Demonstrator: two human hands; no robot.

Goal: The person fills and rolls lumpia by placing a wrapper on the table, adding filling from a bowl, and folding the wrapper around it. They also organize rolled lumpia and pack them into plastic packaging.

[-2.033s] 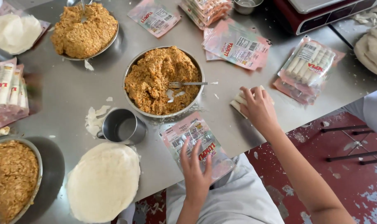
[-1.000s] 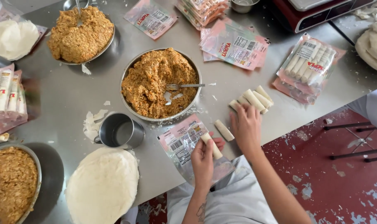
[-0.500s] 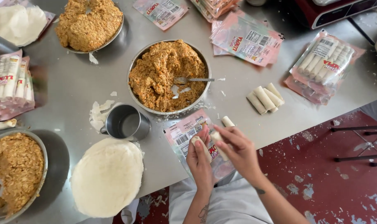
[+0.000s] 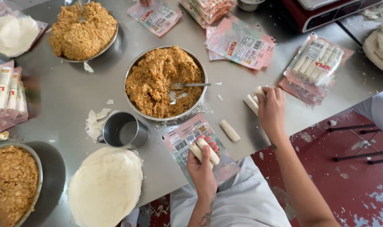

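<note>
The left hand has its grip closed on two pale, smooth white rolls, short cylinders lying side by side, pressed onto a clear packet with pink print that lies flat on the steel counter; their long axes run away from the wrist, tilted up and to the left in view. Just right of that grip a single roll lies loose on the counter, slanting the same way. Farther right, the right hand rests palm down, fingers curled over a small cluster of rolls; whether that grip truly clasps them I cannot tell. Beyond the left grip stands a round metal bowl of orange-brown shredded filling with a fork lying in it; to its left a steel mug; nearer, a stack of round white wrappers. Past the right hand lies a sealed packet filled with rolls set in a row.
</note>
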